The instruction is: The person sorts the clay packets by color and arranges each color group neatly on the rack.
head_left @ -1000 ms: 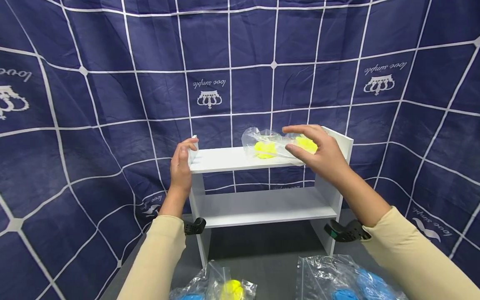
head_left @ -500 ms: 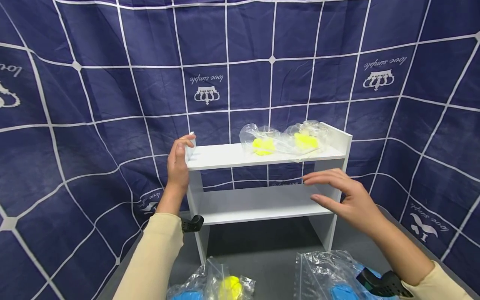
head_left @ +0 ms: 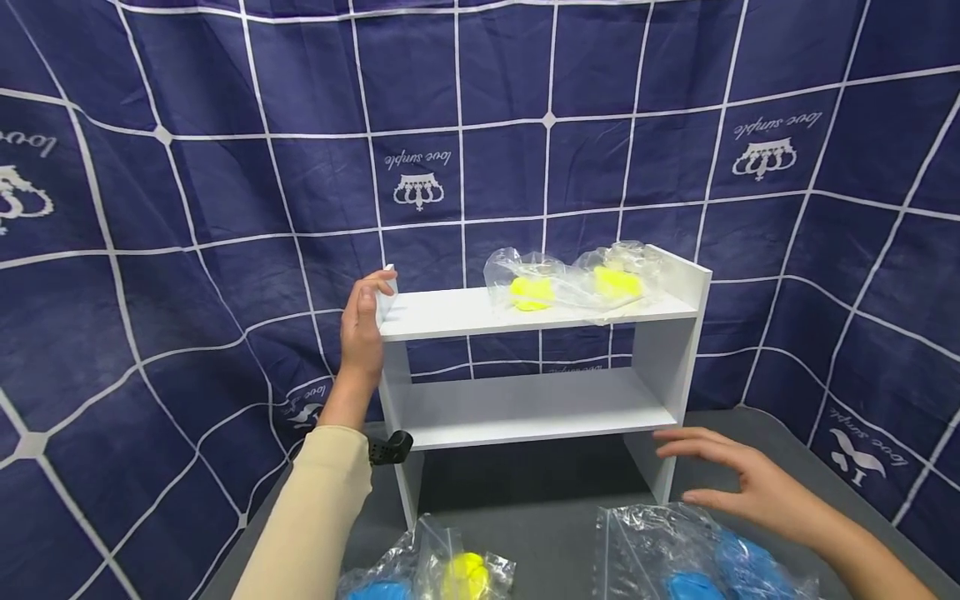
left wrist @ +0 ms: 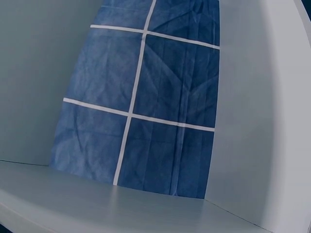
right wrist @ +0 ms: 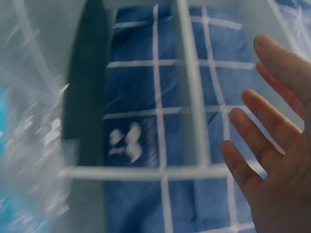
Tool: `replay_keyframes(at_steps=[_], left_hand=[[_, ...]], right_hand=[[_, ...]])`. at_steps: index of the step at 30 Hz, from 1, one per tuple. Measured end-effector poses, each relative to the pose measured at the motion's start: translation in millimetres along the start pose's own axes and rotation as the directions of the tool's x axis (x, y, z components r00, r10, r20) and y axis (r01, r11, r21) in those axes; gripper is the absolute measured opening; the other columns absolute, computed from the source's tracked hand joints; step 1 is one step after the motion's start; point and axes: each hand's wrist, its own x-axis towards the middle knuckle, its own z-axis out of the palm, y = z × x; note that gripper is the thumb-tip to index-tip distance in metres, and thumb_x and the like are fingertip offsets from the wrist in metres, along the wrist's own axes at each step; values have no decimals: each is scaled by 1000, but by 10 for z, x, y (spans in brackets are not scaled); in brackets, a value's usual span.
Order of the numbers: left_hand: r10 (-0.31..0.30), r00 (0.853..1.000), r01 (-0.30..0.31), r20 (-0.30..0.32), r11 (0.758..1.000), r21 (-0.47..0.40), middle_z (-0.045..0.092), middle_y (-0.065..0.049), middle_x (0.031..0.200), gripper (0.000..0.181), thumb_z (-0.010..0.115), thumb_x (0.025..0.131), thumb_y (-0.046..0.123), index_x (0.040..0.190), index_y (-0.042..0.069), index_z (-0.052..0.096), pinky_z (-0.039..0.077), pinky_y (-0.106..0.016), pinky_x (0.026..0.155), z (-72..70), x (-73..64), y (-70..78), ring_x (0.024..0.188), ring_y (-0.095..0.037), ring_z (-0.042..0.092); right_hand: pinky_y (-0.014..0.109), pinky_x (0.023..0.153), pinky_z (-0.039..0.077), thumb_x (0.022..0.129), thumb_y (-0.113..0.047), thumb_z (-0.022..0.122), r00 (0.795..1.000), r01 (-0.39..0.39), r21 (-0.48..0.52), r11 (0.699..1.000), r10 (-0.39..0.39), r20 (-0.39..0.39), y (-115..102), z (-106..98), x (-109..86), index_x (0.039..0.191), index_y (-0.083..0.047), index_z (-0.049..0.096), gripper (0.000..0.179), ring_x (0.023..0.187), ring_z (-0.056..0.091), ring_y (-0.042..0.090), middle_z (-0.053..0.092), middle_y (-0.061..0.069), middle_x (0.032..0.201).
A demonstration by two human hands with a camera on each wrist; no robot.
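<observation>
A white two-tier shelf (head_left: 540,408) stands in the middle of the head view. At its upper left corner my left hand (head_left: 362,325) holds the side panel, fingers bent over the edge. On the top board lie clear plastic bags with bright yellow lumps, one bag (head_left: 532,293) near the middle and another bag (head_left: 618,282) toward the right end. My right hand (head_left: 750,483) holds nothing, with fingers and thumb spread apart. It is low at the right, above a clear zip bag (head_left: 645,542) with blue contents. In the right wrist view the same hand (right wrist: 277,131) appears beside the shelf.
At the front left lie more clear bags, one with a yellow lump (head_left: 467,575) and one with something blue (head_left: 378,590). The grey tabletop (head_left: 551,542) runs beneath the shelf. A dark blue curtain (head_left: 502,175) with white grid lines hangs behind and around.
My right hand has drawn back from the bags on the top board, moving down and to the right. The bags stay there. My left hand keeps its place on the shelf.
</observation>
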Motion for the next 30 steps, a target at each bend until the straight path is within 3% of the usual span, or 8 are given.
replay_keyframes(at_steps=[7,10,13,15,20,25,27,30], left_hand=[[3,1000,-3,-3,1000,4,56,-28,124,40,29,100,21,95,-14,48,25,-29,113,11,4,-3,132,-19,47],[-16,1000,16,-5,1000,-10,59,-26,121,36,28,99,13,94,-17,48,26,-28,112,34,-17,130,130,-18,48],[-27,1000,27,-1,1000,-13,63,-14,117,34,29,98,9,94,-19,47,28,-27,111,52,-32,254,129,-18,49],[-28,1000,28,2,1000,-5,62,-14,117,34,29,98,10,94,-19,47,28,-27,111,61,-37,293,129,-18,49],[-13,1000,13,-2,1000,-1,53,-34,124,37,28,99,14,94,-18,46,27,-28,112,35,-28,202,130,-19,48],[-14,1000,14,-6,1000,8,57,-27,126,37,28,100,19,95,-12,49,25,-29,113,-10,-7,-37,131,-20,47],[-13,1000,13,-5,1000,12,57,-25,127,38,28,101,20,95,-11,49,25,-29,113,-13,-5,-65,131,-20,47],[-12,1000,12,-2,1000,15,56,-27,127,37,28,100,17,96,-13,49,25,-30,113,-5,-9,-23,131,-19,47]], right_hand=[[20,81,47,81,-1,71,995,-84,36,996,83,47,442,2,-493,133,-12,53,56,126,40,-14,45,-12,145],[20,80,49,84,-2,68,986,-158,72,985,152,72,570,0,-658,133,-12,52,52,122,40,-17,44,-19,143],[20,77,48,87,-4,65,970,-230,110,967,219,105,676,1,-791,134,-11,52,49,118,42,-18,45,-23,141],[19,76,47,88,-5,64,960,-258,133,957,239,144,740,4,-858,135,-11,50,49,117,43,-18,44,-26,140],[17,79,44,90,-1,59,945,-255,237,937,190,267,911,42,-973,138,-7,46,50,121,42,-16,40,-28,142],[13,85,42,92,5,53,914,-289,424,859,115,390,1083,110,-1083,139,-1,43,49,125,36,-17,39,-29,143],[13,87,43,90,8,53,917,-262,464,846,68,392,1139,147,-1123,138,1,43,49,126,37,-16,42,-26,143],[14,88,44,87,11,56,936,-180,463,868,7,351,1189,198,-1173,136,4,44,51,127,41,-11,48,-16,143]])
